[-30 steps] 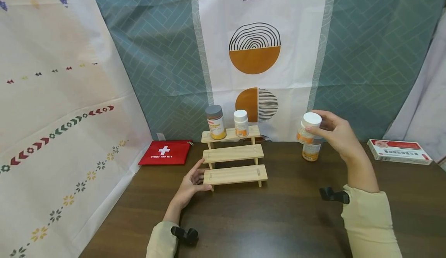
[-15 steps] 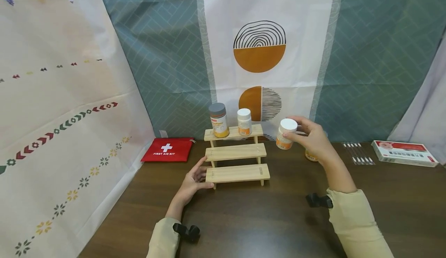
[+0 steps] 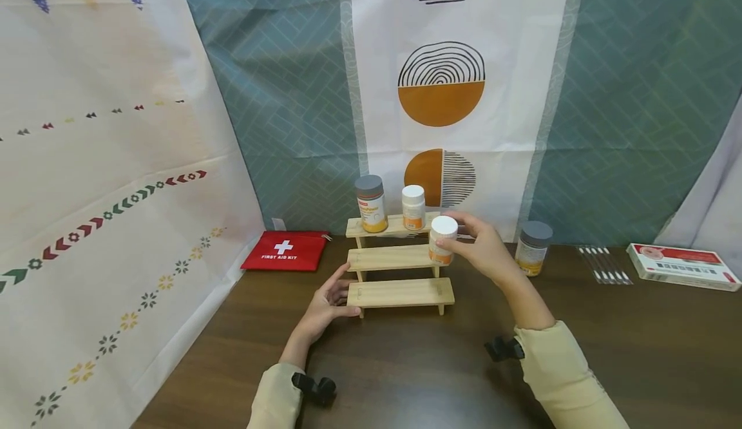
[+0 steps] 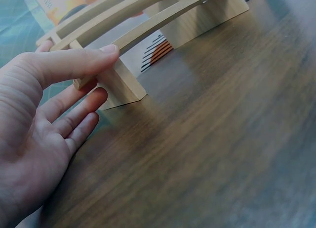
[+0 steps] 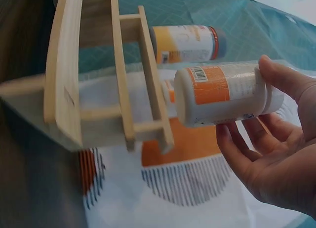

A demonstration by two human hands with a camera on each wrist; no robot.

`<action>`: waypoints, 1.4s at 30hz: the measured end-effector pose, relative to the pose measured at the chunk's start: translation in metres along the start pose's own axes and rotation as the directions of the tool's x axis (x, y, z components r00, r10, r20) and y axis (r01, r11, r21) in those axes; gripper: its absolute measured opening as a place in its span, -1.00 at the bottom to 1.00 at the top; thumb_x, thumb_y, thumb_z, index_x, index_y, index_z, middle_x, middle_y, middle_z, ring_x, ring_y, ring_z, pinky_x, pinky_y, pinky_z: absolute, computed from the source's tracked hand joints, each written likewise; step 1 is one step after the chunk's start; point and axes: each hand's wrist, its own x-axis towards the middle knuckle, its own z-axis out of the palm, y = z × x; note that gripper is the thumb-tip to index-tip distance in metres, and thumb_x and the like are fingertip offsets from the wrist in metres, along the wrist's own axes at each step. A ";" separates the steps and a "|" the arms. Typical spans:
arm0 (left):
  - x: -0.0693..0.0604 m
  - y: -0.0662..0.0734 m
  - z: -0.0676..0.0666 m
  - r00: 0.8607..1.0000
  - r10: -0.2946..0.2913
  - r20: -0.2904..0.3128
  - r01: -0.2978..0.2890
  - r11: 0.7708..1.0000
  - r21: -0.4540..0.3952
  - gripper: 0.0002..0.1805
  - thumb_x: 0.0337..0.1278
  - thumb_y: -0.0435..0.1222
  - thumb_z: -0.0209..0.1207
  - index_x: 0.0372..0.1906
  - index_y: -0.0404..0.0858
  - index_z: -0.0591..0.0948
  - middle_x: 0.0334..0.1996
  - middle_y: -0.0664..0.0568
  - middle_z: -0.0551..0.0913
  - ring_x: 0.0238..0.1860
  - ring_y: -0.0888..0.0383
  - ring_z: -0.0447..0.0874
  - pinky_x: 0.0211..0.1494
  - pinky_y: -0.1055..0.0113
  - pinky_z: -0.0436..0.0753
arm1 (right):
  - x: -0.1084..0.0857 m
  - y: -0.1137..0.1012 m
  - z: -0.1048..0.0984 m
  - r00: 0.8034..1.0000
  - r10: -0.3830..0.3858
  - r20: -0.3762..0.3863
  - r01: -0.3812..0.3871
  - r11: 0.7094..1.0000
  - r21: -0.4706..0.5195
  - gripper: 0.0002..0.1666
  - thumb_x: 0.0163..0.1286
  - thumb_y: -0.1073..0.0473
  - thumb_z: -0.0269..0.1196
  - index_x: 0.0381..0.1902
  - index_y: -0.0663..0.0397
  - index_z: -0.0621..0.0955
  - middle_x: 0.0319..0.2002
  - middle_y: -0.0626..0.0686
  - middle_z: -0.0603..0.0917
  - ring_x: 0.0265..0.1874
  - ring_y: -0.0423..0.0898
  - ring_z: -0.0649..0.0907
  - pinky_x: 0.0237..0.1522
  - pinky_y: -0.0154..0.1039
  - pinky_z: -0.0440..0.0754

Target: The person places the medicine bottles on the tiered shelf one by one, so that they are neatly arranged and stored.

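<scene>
A three-step wooden rack stands on the brown table. My left hand grips its left end, and in the left wrist view the thumb of that hand lies on a step's edge. With my right hand I hold a white-capped bottle with an orange label at the right end of the middle step; in the right wrist view this bottle shows a gap to the rack. On the top step stand a grey-capped jar and a smaller white bottle.
A red first aid pouch lies left of the rack. To the right are another grey-capped jar, several cotton swabs and a red and white box. Patterned cloth hangs behind.
My right hand has carried the white-capped bottle left, from above the right-hand jar to the rack. The left hand keeps its place on the rack. The head view has shifted slightly.
</scene>
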 end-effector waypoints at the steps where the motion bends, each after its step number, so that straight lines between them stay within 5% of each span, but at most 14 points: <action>1: 0.000 0.000 0.000 1.000 -0.001 0.000 0.001 1.000 0.000 0.00 -0.05 -0.46 0.38 0.50 0.09 0.18 0.24 -0.26 0.49 0.10 0.04 0.59 0.21 0.30 0.48 | 0.002 0.000 0.004 1.000 0.002 -0.004 -0.002 1.000 0.005 -0.30 0.32 0.14 0.31 0.38 0.11 0.37 0.28 0.27 0.47 0.24 0.24 0.50 0.11 0.08 0.57; 11: 0.001 0.000 0.002 1.000 -0.012 -0.012 0.012 1.000 -0.006 0.00 -0.06 -0.48 0.38 0.50 0.08 0.19 0.22 -0.26 0.51 0.10 0.03 0.60 0.21 0.32 0.48 | 0.021 -0.002 0.042 1.000 0.018 -0.008 -0.017 0.991 0.135 -0.32 0.30 0.15 0.33 0.35 0.02 0.42 0.25 0.21 0.50 0.17 0.18 0.55 0.11 0.06 0.57; 42: 0.000 0.000 0.002 1.000 0.004 0.006 -0.004 1.000 -0.012 0.03 -0.06 -0.47 0.39 0.51 0.07 0.16 0.27 -0.27 0.47 0.12 0.02 0.60 0.18 0.31 0.51 | 0.044 0.013 0.119 0.998 -0.008 -0.067 0.025 0.967 0.254 -0.34 0.26 0.23 0.36 0.32 0.11 0.46 0.23 0.24 0.54 0.22 0.15 0.55 0.29 0.03 0.48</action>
